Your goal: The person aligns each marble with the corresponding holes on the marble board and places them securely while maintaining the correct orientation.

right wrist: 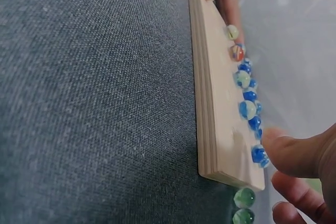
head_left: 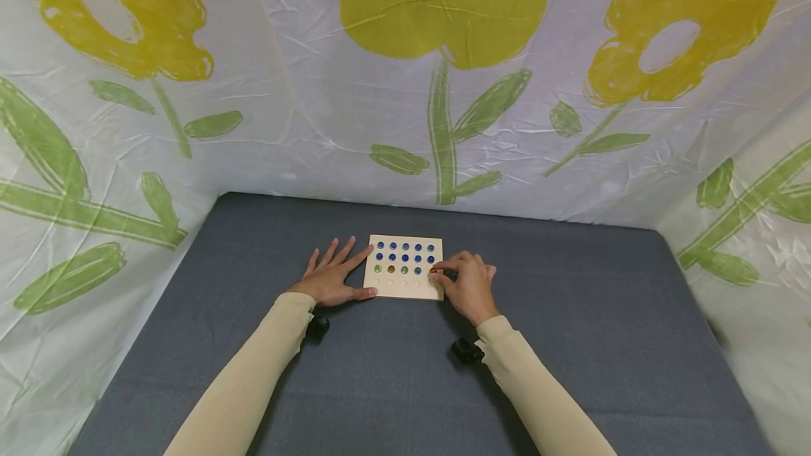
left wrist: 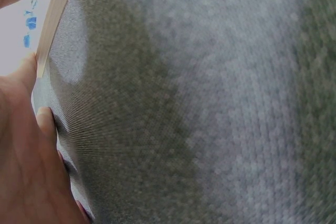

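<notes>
A flat wooden board (head_left: 412,292) with rows of round hollows lies on the cloth. Blue marbles (head_left: 405,257) fill its two far rows; the row below has green, orange-brown and blue ones, and the near row of hollows is bare. My left hand (head_left: 331,283) spreads its fingers at the board's left side, thumb and index fingertip touching its edge. At the right edge, my right hand (head_left: 472,288) pinches a reddish marble (head_left: 434,271) over the end of the third row. In the right wrist view, that marble is hidden and the thumb (right wrist: 296,153) is close to a blue marble (right wrist: 259,154).
Green marbles (right wrist: 244,198) lie on the cloth just beyond the board's right end, partly under my right hand. A dark grey cloth (head_left: 393,371) covers the table. White sheeting with painted yellow flowers (head_left: 304,125) hangs at the back and sides.
</notes>
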Demonstrator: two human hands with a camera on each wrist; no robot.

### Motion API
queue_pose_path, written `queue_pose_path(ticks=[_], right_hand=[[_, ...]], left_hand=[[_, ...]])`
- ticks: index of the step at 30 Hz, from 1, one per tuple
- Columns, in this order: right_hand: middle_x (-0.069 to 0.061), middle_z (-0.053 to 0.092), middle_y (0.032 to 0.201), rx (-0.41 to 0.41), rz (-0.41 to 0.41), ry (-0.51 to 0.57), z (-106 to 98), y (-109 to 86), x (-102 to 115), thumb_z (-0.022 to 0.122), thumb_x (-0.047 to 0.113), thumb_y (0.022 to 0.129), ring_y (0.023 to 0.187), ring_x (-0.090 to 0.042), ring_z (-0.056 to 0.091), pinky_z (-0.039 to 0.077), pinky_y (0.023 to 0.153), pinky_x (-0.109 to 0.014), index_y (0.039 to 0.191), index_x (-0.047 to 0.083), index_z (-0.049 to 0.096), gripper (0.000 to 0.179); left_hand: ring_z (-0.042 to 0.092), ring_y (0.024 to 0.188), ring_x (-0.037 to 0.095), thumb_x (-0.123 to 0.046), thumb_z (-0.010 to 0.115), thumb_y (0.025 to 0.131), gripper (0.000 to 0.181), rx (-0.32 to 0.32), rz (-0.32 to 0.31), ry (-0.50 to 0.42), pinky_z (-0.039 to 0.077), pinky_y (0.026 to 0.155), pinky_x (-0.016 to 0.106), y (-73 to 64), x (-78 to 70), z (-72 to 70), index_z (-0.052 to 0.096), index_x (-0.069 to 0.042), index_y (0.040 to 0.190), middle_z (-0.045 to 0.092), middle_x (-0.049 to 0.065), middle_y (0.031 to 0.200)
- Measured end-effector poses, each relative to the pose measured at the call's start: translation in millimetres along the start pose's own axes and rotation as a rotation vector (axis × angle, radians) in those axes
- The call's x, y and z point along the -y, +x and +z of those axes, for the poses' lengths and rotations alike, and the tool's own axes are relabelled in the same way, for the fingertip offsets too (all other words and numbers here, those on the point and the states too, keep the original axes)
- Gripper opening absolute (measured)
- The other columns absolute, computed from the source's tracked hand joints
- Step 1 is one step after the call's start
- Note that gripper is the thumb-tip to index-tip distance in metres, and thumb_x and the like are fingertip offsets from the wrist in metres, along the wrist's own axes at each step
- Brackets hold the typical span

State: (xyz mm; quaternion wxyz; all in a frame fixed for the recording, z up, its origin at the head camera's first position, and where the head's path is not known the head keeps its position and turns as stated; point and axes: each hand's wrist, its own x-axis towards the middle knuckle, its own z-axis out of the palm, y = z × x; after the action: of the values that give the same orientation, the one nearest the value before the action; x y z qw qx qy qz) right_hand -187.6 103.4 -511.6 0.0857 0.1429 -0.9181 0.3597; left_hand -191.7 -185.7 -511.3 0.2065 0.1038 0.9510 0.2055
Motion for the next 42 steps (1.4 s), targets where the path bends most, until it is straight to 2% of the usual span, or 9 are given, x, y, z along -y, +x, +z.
queue_pose_path(ticks=[5, 13, 27, 35, 42], right_hand=[[-0.007, 0.069, 0.094, 0.019, 0.025, -0.016, 3.2, 3.2, -0.5, 0.085, 0.017, 0.084, 0.089, -0.029, 0.057, 0.029, 0.082, -0.052, 0.092, 0.011, 0.083, 0.01], [-0.008, 0.068, 0.095, 0.038, 0.052, -0.038, 6.1, 5.7, -1.2, 0.085, 0.017, 0.084, 0.09, -0.03, 0.056, 0.028, 0.081, -0.051, 0.092, 0.011, 0.083, 0.01], [-0.007, 0.068, 0.094, 0.048, 0.066, -0.052, 9.5, 6.4, -1.5, 0.085, 0.016, 0.085, 0.088, -0.028, 0.055, 0.027, 0.08, -0.05, 0.094, 0.011, 0.084, 0.01], [-0.007, 0.068, 0.095, 0.054, 0.06, -0.056, 9.4, 6.1, -1.7, 0.084, 0.014, 0.085, 0.087, -0.028, 0.054, 0.026, 0.079, -0.049, 0.096, 0.011, 0.084, 0.011], [-0.009, 0.069, 0.097, 0.04, 0.062, -0.012, 6.2, 3.8, -1.0, 0.085, 0.016, 0.085, 0.09, -0.03, 0.055, 0.027, 0.082, -0.052, 0.102, 0.007, 0.083, 0.018]], left_hand=[[-0.01, 0.154, 0.038, -0.074, 0.061, 0.087, 0.099, -0.003, 0.01, -0.017, -0.011, 0.119, 0.062, 1.7, 1.0, 0.9, 0.017, -0.03, 0.165, 0.0, 0.01, 0.17], [-0.014, 0.155, 0.032, -0.081, 0.057, 0.083, 0.103, -0.011, 0.014, -0.03, -0.015, 0.119, 0.058, 12.5, 12.8, 11.5, 0.015, -0.034, 0.164, -0.003, 0.004, 0.171], [-0.01, 0.154, 0.037, -0.075, 0.06, 0.087, 0.1, -0.006, 0.019, -0.026, -0.011, 0.119, 0.062, 2.8, 2.8, 2.1, 0.016, -0.03, 0.165, -0.001, 0.01, 0.171], [-0.012, 0.155, 0.035, -0.083, 0.057, 0.081, 0.105, -0.014, 0.028, -0.058, -0.015, 0.119, 0.06, 6.5, 10.0, 8.5, 0.016, -0.034, 0.164, -0.002, 0.007, 0.171], [-0.014, 0.155, 0.031, -0.081, 0.058, 0.083, 0.103, -0.015, 0.018, -0.041, -0.015, 0.119, 0.059, 13.0, 16.2, 14.2, 0.014, -0.035, 0.164, -0.003, 0.003, 0.171]])
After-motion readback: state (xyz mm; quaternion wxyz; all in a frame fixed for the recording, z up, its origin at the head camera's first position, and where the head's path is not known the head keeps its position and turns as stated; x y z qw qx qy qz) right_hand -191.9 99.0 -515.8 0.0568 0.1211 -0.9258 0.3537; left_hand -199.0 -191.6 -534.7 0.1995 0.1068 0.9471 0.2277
